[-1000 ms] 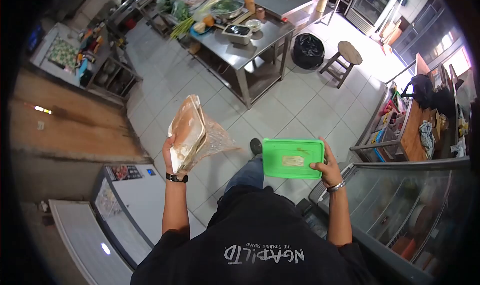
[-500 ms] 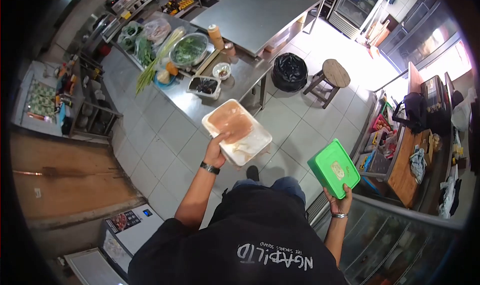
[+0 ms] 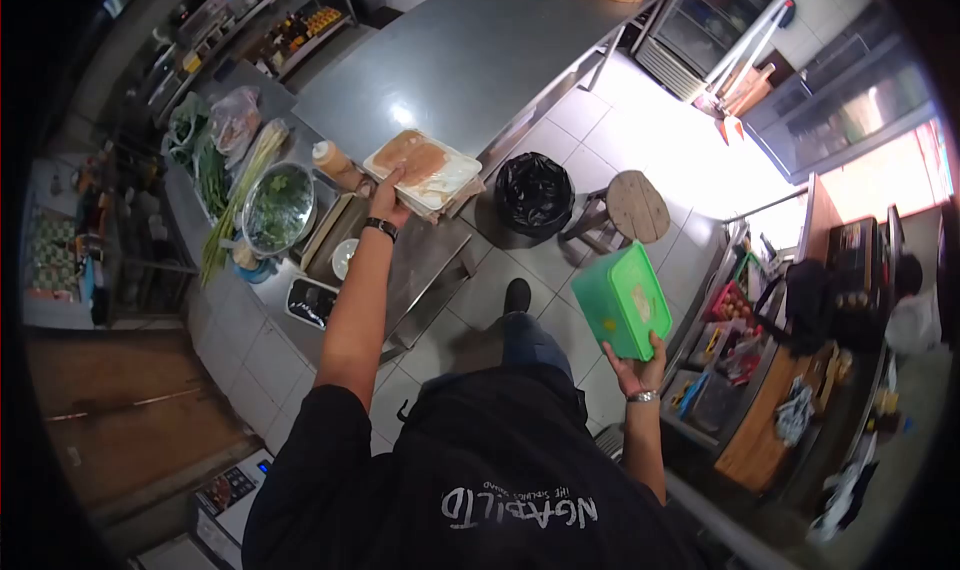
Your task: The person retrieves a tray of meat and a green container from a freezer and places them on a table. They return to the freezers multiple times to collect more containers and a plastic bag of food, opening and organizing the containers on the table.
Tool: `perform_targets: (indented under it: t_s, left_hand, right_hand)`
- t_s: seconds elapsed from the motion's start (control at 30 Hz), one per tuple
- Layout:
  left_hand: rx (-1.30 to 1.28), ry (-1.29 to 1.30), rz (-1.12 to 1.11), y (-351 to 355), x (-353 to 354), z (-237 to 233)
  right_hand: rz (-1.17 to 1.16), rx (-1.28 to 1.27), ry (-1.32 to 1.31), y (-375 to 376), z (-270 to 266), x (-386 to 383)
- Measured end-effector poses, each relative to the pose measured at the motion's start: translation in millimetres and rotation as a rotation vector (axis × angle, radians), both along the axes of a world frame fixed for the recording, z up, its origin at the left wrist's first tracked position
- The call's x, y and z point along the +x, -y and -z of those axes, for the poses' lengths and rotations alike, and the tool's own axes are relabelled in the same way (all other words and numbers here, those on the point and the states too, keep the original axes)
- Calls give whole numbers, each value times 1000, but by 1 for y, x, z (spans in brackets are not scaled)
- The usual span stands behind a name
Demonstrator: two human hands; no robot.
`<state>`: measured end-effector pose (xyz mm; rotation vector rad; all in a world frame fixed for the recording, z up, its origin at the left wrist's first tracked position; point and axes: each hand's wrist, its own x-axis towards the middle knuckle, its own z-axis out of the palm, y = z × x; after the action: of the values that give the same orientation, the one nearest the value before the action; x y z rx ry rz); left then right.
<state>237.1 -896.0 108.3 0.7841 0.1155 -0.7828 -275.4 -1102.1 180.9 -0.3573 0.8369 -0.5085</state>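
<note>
- Two things are in my hands, one in each, and they are well apart from each other.
- My left hand [image 3: 388, 192] is stretched out ahead with the arm nearly straight, closed on the near-left edge of a white tray [image 3: 432, 175]. The tray reaches away from my fingers, up and to the right in the head view.
- The tray is held about level, with a brownish, meat-like filling across its top. I cannot tell exactly what it is.
- The tray hangs over the end of the lower steel counter [image 3: 425, 260], just in front of the big steel table [image 3: 470, 60]. I cannot tell whether it touches either one.
- Near that hand stand a sauce bottle [image 3: 335, 163] and a steel bowl of greens [image 3: 277, 208], both to its left on the counter.
- My right hand [image 3: 634, 372] is low at my side, palm up, fingers pinching the bottom edge of a green lid [image 3: 622, 300].
- The lid stands up from that grip, tilted, its flat face turned towards me, over the tiled floor close to my shoe [image 3: 517, 295].
- Between the tray and the lid sit a black bin bag [image 3: 533, 192] and a wooden stool [image 3: 638, 205].
</note>
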Motion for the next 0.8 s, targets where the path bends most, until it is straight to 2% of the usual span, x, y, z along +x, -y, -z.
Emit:
perform_targets:
  t_s: [0.07, 0.23, 0.3, 0.33, 0.37, 0.4, 0.43, 0.57, 0.63, 0.67, 0.7, 0.73, 0.8]
  left_hand:
    - [67, -6, -24, 14, 31, 16]
    - [174, -41, -162, 30, 47, 5]
    - [497, 56, -282, 33, 55, 16]
    - [578, 158, -377, 33, 54, 19]
    - [580, 154, -408, 30, 53, 20]
    - [660, 281, -411, 29, 49, 18]
    - [744, 409, -411, 26, 45, 16]
    - [635, 485, -445, 12, 29, 17]
    - [822, 527, -422, 7, 10, 8]
    - [825, 501, -459, 6, -8, 5]
    - [908, 678, -456, 5, -21, -1]
    - [998, 865, -444, 3, -28, -6]
    - [1074, 875, -472, 1, -51, -15]
  right_hand:
    - [-82, 32, 35, 44, -11, 51]
    - [-352, 8, 97, 135, -46, 184]
    - [-466, -79, 171, 160, -54, 234]
    - [-478, -51, 178, 167, -56, 256]
    - [-508, -49, 184, 173, -56, 277]
    - [-528, -31, 194, 178, -55, 296]
    - [-547, -11, 207, 176, -57, 316]
    - [-682, -26, 177, 149, -56, 396]
    - [-767, 6, 113, 139, -34, 443]
    - [-762, 0, 31, 133, -21, 469]
    - [-753, -11, -42, 126, -13, 497]
    - [-814, -125, 37, 112, -9, 524]
    - [-904, -82, 55, 86, -3, 583]
